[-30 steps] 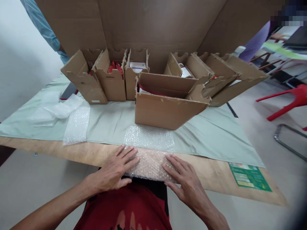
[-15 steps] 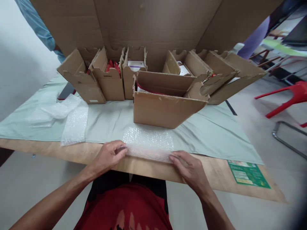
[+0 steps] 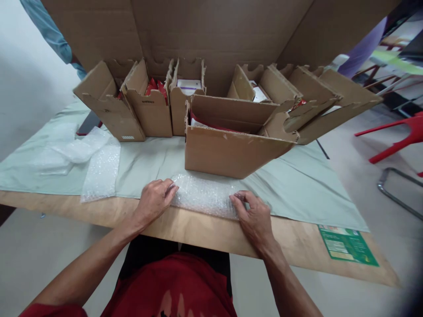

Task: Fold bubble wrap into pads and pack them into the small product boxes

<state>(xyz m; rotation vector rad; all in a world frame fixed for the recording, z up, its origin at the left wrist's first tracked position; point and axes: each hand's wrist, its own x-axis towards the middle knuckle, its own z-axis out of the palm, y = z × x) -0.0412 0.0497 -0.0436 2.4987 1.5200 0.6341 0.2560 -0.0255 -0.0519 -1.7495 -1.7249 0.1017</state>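
Observation:
A folded sheet of clear bubble wrap (image 3: 205,196) lies on the pale green cloth (image 3: 297,185) near the front edge of the wooden table (image 3: 198,229). My left hand (image 3: 154,200) grips its left end with the fingers curled. At the right end, my right hand (image 3: 254,215) pinches the wrap, its fingers bent over the sheet. Just behind the wrap stands an open cardboard box (image 3: 231,145) with something red and white inside.
A row of open cardboard boxes (image 3: 145,105) with red and white packets stands at the back against a tall cardboard sheet. Loose bubble wrap (image 3: 101,171) and plastic lie at the left. A green leaflet (image 3: 346,246) lies at the right. A red chair (image 3: 396,136) stands beyond.
The bubble wrap hung over the table's front edge under my flat hands. Both hands closed on its ends and folded it forward onto the cloth.

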